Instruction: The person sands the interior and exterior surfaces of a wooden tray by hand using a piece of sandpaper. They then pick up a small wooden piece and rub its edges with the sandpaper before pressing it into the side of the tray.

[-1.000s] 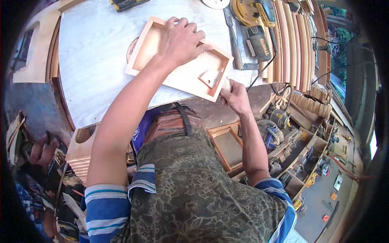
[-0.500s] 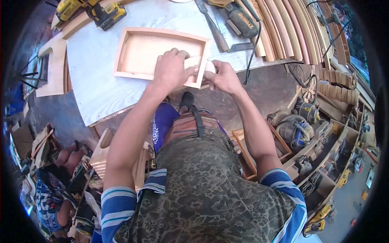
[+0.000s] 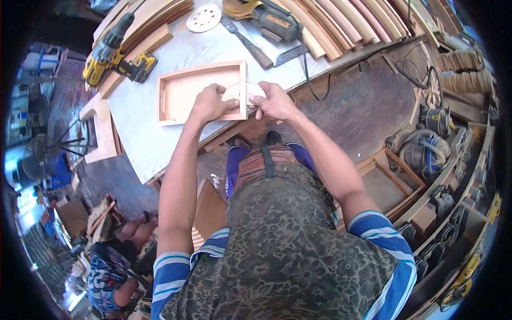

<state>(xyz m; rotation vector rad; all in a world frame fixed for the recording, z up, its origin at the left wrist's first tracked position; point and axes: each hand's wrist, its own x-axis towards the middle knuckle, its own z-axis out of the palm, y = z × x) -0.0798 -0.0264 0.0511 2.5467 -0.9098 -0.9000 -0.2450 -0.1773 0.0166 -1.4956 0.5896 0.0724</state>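
A shallow rectangular wooden tray (image 3: 201, 70) rests on the white worktop near its front edge. A pale round disc (image 3: 234, 92) overlaps the tray's right end wall, part inside and part outside it. On the inner side, my left hand (image 3: 209, 104) is closed on the disc, its wrist over the tray's front wall. Outside the end wall, my right hand (image 3: 273, 102) pinches the disc's other side between thumb and fingers. My fingers hide some of the disc.
Behind the tray lie a drill (image 3: 109, 53), a sanding disc with holes (image 3: 204, 18), a flat-bladed tool (image 3: 250, 47) and a corded power tool (image 3: 274, 22). Long wooden strips (image 3: 341, 21) line the back. A person (image 3: 114, 272) is at the lower left.
The view has shifted, bringing the drill and the whole sanding disc into sight. More of the pale disc shows between my hands, which still hold it at the tray's right end.
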